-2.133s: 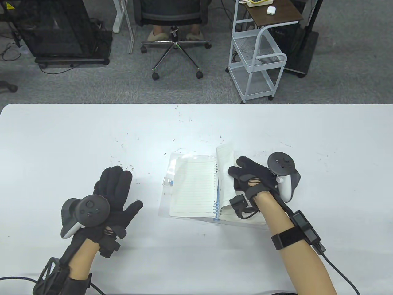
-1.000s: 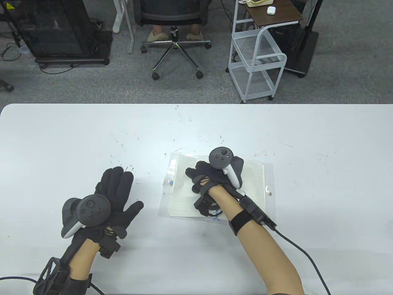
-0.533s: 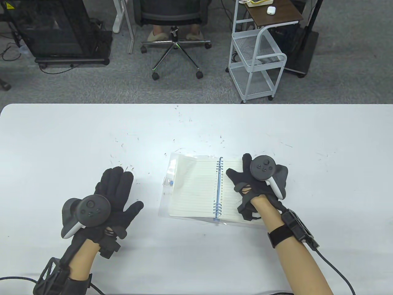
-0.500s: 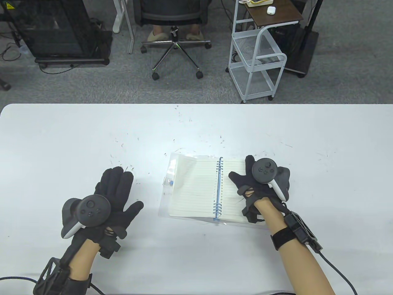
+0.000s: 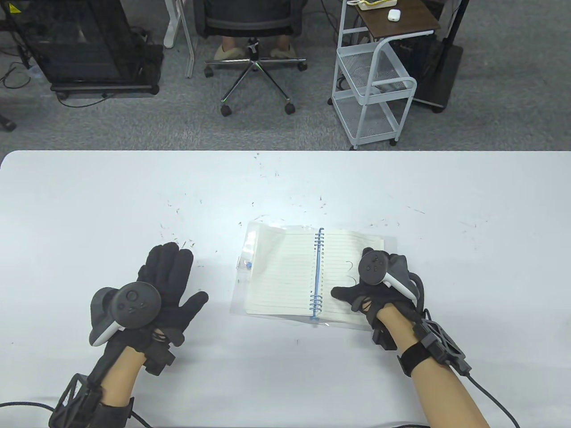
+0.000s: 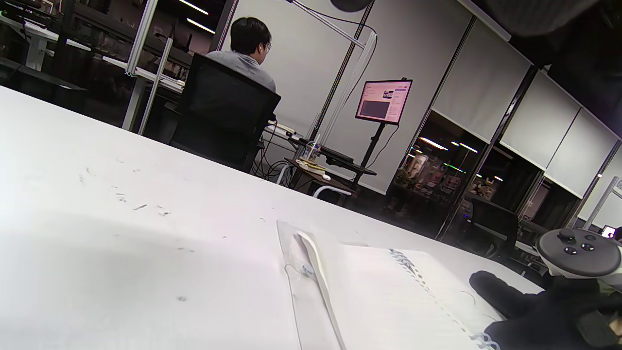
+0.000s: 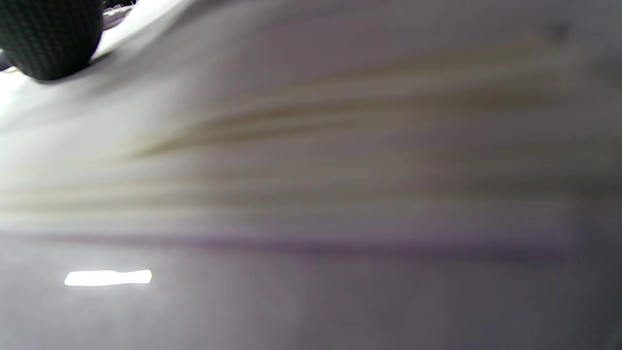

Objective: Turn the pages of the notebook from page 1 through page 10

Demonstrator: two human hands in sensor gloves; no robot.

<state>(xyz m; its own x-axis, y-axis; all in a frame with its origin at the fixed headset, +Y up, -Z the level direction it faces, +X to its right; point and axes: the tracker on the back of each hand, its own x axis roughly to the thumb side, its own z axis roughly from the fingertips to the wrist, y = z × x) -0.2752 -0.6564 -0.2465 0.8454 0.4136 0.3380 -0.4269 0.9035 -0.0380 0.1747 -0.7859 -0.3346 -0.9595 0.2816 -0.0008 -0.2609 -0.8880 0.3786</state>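
Notebook (image 5: 285,272) lies open and flat at the table's (image 5: 89,200) centre, spiral spine running twelve to six. Right hand (image 5: 379,290) rests fingers-spread on the right-hand page's lower corner, apparently seeking the next leaf. Left hand (image 5: 156,285) lies spread flat at nine o'clock, holding nothing.

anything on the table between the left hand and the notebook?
In the table view, no object: only bare white table with a few dark specks separates the left hand from the notebook. The left hand lies flat, apart from it.
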